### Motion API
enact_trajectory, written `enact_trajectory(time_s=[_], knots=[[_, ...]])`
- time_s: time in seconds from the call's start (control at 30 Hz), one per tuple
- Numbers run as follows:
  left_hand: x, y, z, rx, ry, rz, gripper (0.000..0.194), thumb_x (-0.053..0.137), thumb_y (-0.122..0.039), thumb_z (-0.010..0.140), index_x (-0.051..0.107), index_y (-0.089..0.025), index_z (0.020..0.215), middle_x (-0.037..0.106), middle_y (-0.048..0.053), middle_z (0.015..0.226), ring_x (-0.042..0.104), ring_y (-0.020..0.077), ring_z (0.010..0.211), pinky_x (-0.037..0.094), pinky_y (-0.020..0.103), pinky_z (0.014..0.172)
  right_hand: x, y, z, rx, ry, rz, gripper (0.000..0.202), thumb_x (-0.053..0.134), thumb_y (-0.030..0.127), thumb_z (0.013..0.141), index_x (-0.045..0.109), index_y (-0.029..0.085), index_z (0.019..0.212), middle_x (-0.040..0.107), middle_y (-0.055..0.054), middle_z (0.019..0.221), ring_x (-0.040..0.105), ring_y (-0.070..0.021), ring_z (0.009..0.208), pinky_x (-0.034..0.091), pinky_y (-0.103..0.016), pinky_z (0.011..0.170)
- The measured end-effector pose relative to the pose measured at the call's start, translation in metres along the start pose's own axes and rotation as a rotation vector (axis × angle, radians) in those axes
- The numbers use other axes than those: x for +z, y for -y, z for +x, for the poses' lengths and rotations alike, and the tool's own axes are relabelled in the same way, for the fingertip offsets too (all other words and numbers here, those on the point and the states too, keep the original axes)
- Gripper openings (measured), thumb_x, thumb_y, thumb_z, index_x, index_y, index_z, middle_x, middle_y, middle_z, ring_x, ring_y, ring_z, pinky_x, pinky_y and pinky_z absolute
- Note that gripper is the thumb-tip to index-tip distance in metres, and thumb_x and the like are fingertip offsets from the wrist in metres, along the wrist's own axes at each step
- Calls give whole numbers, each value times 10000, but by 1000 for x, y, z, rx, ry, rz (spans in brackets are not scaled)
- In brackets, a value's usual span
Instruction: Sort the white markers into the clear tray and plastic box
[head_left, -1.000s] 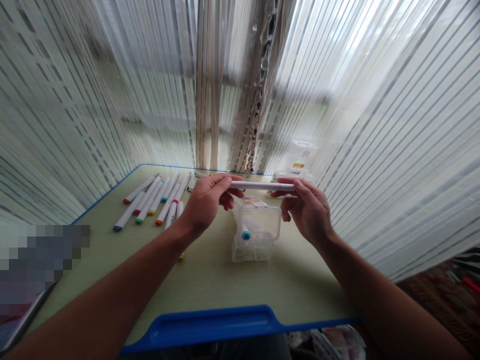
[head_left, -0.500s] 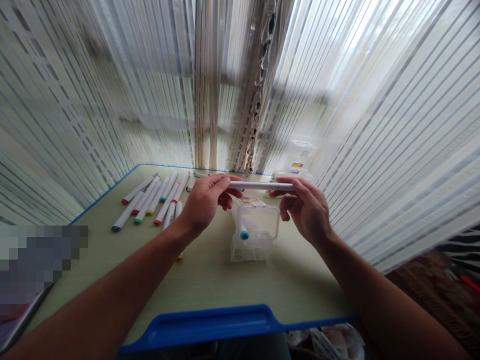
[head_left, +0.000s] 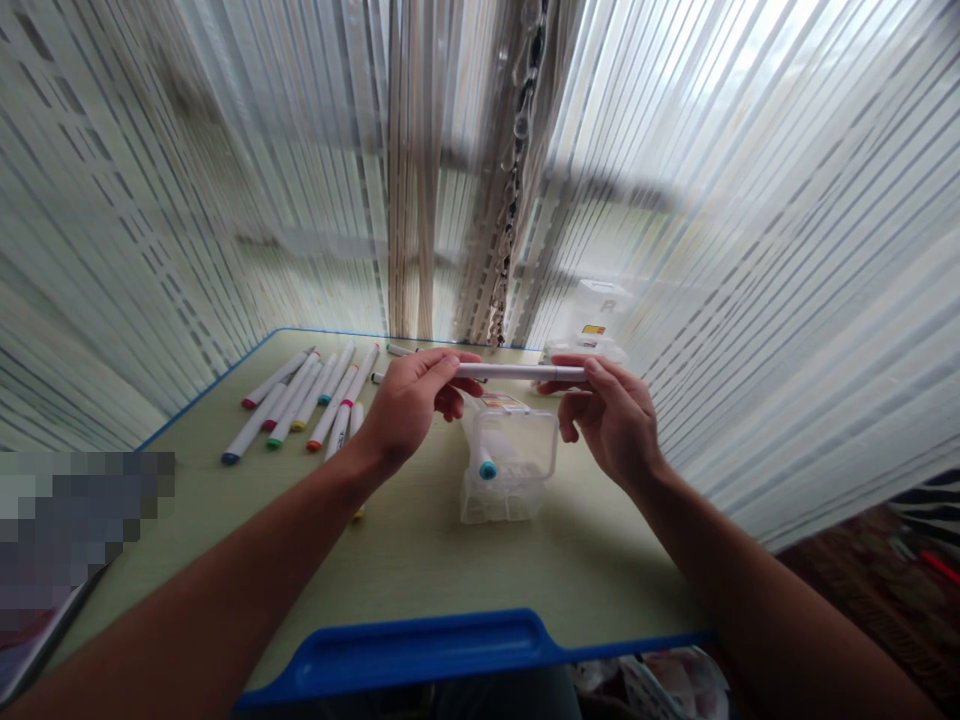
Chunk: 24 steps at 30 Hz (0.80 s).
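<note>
A white marker (head_left: 510, 371) is held level between both hands, above the table. My left hand (head_left: 412, 400) pinches its left end, and my right hand (head_left: 611, 410) pinches the right end; both tips are covered by fingers. Below the marker stands a clear plastic case (head_left: 517, 450) with a teal-ended marker (head_left: 488, 468) inside. Several white markers (head_left: 289, 405) with coloured ends lie left of my left hand, some partly hidden behind that wrist and forearm.
The table (head_left: 420, 570) has a blue rim with a moulded blue tray (head_left: 427, 650) at the front. Behind my right hand stands another clear plastic case (head_left: 596, 320). Striped sheer curtains (head_left: 315, 180) hang along the back and sides. A pixelated patch covers the lower left.
</note>
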<state>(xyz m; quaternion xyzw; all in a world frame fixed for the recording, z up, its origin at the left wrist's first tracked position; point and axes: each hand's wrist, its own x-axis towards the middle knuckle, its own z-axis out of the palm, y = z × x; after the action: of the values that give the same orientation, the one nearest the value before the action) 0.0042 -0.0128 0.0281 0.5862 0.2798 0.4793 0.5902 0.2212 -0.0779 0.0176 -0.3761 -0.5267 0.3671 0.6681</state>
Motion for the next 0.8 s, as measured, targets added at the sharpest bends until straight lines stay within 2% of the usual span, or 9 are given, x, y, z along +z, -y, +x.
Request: enact_trajectory(time_s=[0.47, 0.63, 0.8], knots=[[1, -1, -1, 44, 17, 23, 262, 615, -306, 924, 719, -83, 1016, 739, 84, 734, 574, 115, 527, 454, 240, 522, -1, -1, 0, -2, -6, -40, 275, 633, 425, 944, 728, 177, 1014, 782, -76, 835, 570, -104, 420, 399, -236, 344], [1, -1, -2, 92, 37, 50, 278, 702, -355, 900, 724, -98, 1004, 738, 68, 745, 552, 95, 526, 443, 229, 517, -2, -4, 0, -27, -7, -51, 230, 710, 391, 910, 733, 183, 1005, 780, -60, 819, 563, -86, 401, 398, -216, 339], [0, -1, -3, 117, 60, 103, 319, 823, -380, 801, 735, -111, 948, 732, 54, 720, 544, 88, 526, 428, 214, 507, -2, -6, 1, -45, -21, -105, 242, 801, 384, 839, 745, 183, 963, 779, -49, 776, 535, -75, 370, 410, -212, 330]])
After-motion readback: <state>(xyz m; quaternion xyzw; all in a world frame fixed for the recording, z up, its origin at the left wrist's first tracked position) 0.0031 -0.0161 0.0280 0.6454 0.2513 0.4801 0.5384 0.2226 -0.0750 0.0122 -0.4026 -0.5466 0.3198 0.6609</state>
